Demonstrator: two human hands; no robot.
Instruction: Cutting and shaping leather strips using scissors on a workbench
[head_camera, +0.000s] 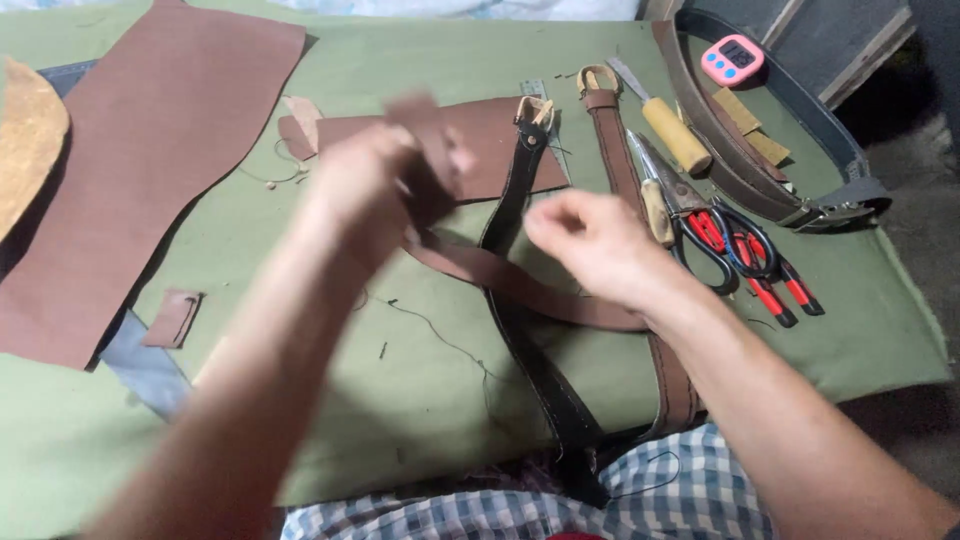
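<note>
Brown leather strap (520, 285) runs from the left hand (365, 190), which grips its blurred upper end, toward four o'clock, passing under the right hand (590, 245). Right hand's fingers are loosely curled above the green bench (400, 380); its grip cannot be told.

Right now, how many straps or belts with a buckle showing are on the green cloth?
3. A black strap at centre, a brown strap just right of it, and a coiled belt at far right. The strap in the left hand shows no buckle; one may be hidden.

green cloth (400, 380) w/ belts (615, 150), scissors (700, 225)
</note>
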